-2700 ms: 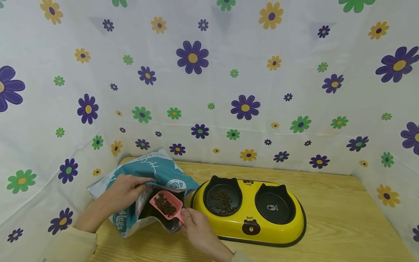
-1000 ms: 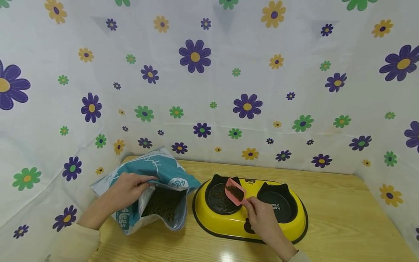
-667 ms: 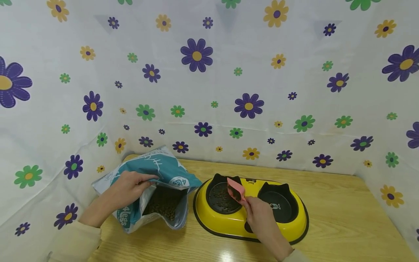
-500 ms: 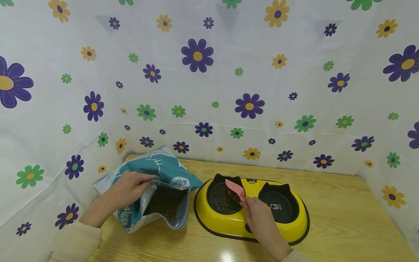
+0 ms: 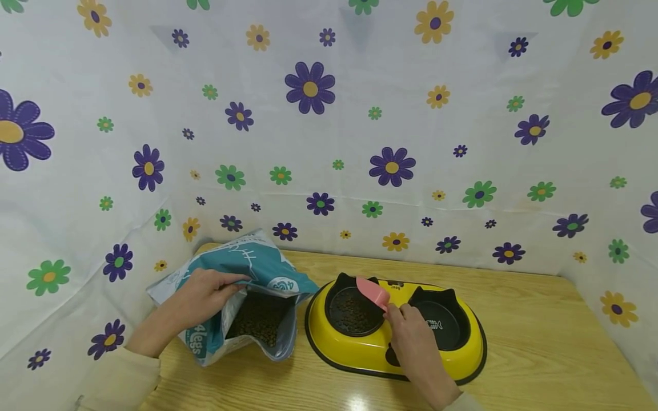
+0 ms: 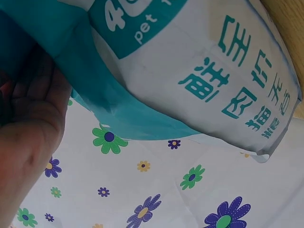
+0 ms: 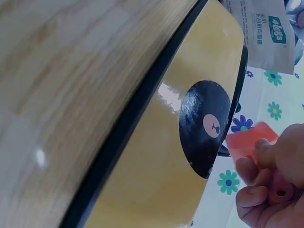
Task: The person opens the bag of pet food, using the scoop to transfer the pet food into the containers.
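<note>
My left hand (image 5: 203,294) pinches the upper edge of the opening of a teal and white pet food bag (image 5: 218,262), keeping its mouth apart. Brown kibble (image 5: 259,325) shows inside. The left wrist view has the bag's printed side (image 6: 223,71) close up. In my right hand (image 5: 413,342) is the handle of a pink scoop (image 5: 375,292), tipped over with its underside facing up. The scoop overlaps the right part of the black left bowl (image 5: 334,322), where kibble lies scattered. Thumb and fingers wrap the scoop's handle (image 7: 280,190) in the right wrist view.
Both cat-eared bowls sit in a yellow double feeder (image 5: 354,354) with a black base edge. Its right bowl (image 5: 444,322) shows a fish skeleton print and no kibble. The wooden table (image 5: 540,342) meets a flowered cloth backdrop (image 5: 334,131) behind and at the sides.
My right hand has carried the loaded scoop from the bag's mouth rightward to the left bowl and turned it over there. The left hand keeps its place on the bag.
</note>
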